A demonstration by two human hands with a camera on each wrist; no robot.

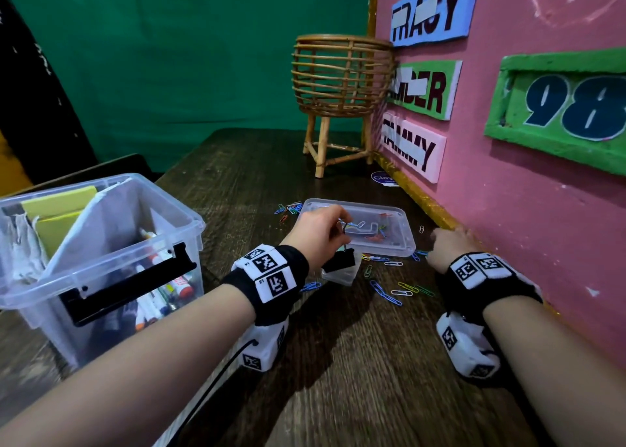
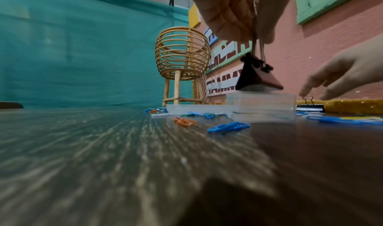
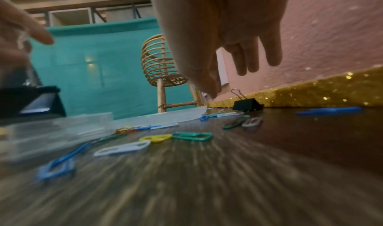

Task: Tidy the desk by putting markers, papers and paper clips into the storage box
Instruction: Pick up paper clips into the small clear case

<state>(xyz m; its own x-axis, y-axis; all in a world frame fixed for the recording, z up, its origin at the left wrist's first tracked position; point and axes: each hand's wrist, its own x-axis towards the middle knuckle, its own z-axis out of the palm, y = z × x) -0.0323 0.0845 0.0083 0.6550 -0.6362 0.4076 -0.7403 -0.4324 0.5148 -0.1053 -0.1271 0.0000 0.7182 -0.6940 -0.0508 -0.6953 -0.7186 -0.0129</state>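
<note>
My left hand (image 1: 338,231) pinches the wire handles of a black binder clip (image 1: 342,261), which hangs just above a small clear case (image 1: 340,275); the left wrist view shows this clip (image 2: 258,78) over the case (image 2: 261,105). Behind them lies a shallow clear lid (image 1: 389,243) with a few paper clips in it. My right hand (image 1: 440,240) hovers with straight fingers, holding nothing, over a second black binder clip (image 3: 246,105) at the foot of the pink wall. Coloured paper clips (image 1: 386,294) lie scattered on the dark wooden desk. The storage box (image 1: 111,263) at the left holds markers and papers.
A wicker basket on legs (image 1: 340,84) stands at the back of the desk. The pink board (image 1: 508,189) with a gold glitter trim (image 3: 311,95) bounds the right side. More paper clips (image 1: 288,209) lie left of the lid.
</note>
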